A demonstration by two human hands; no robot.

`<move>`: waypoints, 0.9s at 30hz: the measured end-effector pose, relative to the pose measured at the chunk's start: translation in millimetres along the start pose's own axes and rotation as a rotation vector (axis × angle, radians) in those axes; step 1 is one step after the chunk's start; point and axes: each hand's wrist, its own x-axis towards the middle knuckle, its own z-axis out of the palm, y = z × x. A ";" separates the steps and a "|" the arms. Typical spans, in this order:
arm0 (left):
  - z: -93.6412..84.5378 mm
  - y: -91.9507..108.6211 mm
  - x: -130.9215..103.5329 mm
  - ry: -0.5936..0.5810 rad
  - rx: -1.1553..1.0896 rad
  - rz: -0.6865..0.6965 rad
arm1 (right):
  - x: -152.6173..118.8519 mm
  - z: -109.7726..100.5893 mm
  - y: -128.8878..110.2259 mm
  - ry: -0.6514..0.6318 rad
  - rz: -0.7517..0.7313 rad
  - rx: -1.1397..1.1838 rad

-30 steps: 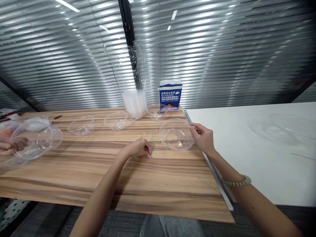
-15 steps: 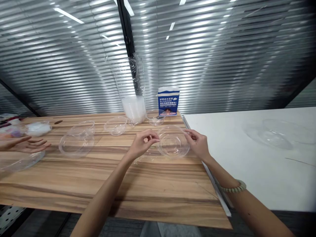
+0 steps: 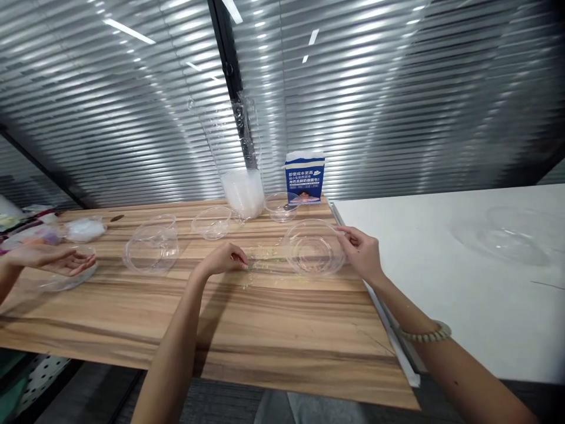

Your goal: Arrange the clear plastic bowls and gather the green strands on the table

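Note:
A clear plastic bowl (image 3: 314,254) rests on the wooden table (image 3: 247,330) near its right edge. My right hand (image 3: 362,252) holds the bowl's right rim with its fingertips. My left hand (image 3: 223,259) lies on the wood left of the bowl, fingers pinched down at small pale green scraps (image 3: 265,262) scattered there. What the fingers pinch is too small to tell. A bead bracelet (image 3: 426,334) sits on my right wrist.
Further clear bowls (image 3: 152,250) (image 3: 212,222) (image 3: 281,206) stand toward the back, with a bagged stack of bowls (image 3: 242,188) and a blue carton (image 3: 304,176). Another person's hands (image 3: 48,259) rest at the far left. A white table (image 3: 463,277) adjoins on the right, bearing clear lids (image 3: 507,238).
My left hand rose to the bowl's left rim, then dropped back to the table by the scraps. The bowl was tilted up and is flat again. The other person set a bowl down.

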 end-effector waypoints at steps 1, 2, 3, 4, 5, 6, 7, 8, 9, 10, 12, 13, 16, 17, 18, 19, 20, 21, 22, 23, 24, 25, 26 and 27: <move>0.0 -1.8 -0.8 -0.014 -0.003 -0.021 | -0.2 0.1 0.2 -0.001 0.000 -0.002; 0.3 -1.9 -1.4 -0.016 -0.008 -0.029 | -0.3 0.1 0.4 -0.004 0.000 -0.002; 0.9 -0.8 -1.9 -0.018 -0.014 -0.027 | -0.5 0.0 0.6 -0.006 0.001 -0.001; 1.7 1.0 -2.1 -0.024 -0.019 -0.022 | -0.5 0.0 0.9 -0.007 0.002 -0.002; 2.6 3.2 -2.3 -0.037 -0.025 -0.020 | -0.6 -0.1 1.1 -0.007 0.002 -0.007; 3.7 5.2 -2.2 -0.054 -0.030 -0.022 | -0.6 -0.2 1.4 -0.008 0.002 -0.014; 4.9 6.9 -2.0 -0.074 -0.036 -0.026 | -0.6 -0.2 1.7 -0.008 0.000 -0.022; 6.2 8.2 -1.6 -0.094 -0.041 -0.027 | -0.6 -0.1 1.9 -0.005 -0.003 -0.029; 7.6 9.0 -1.1 -0.112 -0.045 -0.026 | -0.6 -0.1 2.1 -0.002 -0.004 -0.034; 9.0 9.6 -0.5 -0.124 -0.045 -0.024 | -0.6 0.0 2.3 0.002 -0.006 -0.038; 11.7 10.8 0.7 -0.127 -0.034 -0.019 | -0.7 0.2 2.7 0.008 -0.008 -0.040; 12.9 11.8 1.3 -0.124 -0.029 -0.016 | -0.8 0.3 2.8 0.009 -0.007 -0.039; 15.1 16.0 2.4 -0.127 -0.025 -0.008 | -1.3 0.4 2.7 0.000 -0.004 -0.035; 15.3 17.6 2.6 -0.131 -0.023 -0.007 | -1.4 0.4 2.7 0.000 -0.001 -0.034; 15.3 19.0 2.6 -0.133 -0.019 -0.011 | -1.6 0.3 2.6 0.000 0.002 -0.033; 15.2 20.2 2.5 -0.130 -0.014 -0.021 | -1.6 0.3 2.6 0.001 0.004 -0.033; 14.9 21.2 2.2 -0.128 -0.011 -0.032 | -1.6 0.3 2.7 0.001 0.005 -0.033; 14.5 21.9 1.9 -0.129 -0.014 -0.045 | -1.6 0.2 2.8 0.002 0.007 -0.031; 14.3 22.5 1.5 -0.131 -0.019 -0.058 | -1.6 0.2 3.1 0.001 0.007 -0.029; 14.1 23.0 1.0 -0.133 -0.026 -0.067 | -1.6 0.0 3.3 0.001 0.008 -0.027; 14.2 23.4 0.7 -0.136 -0.029 -0.069 | -1.6 -0.1 3.7 0.000 0.010 -0.025; 14.5 23.9 0.5 -0.138 -0.031 -0.066 | -1.6 -0.4 3.9 0.000 0.012 -0.024; 15.1 24.5 0.5 -0.140 -0.032 -0.062 | -1.6 -0.7 4.2 0.000 0.012 -0.025; 16.0 25.3 0.7 -0.140 -0.032 -0.060 | -1.6 -1.0 4.3 -0.001 0.011 -0.028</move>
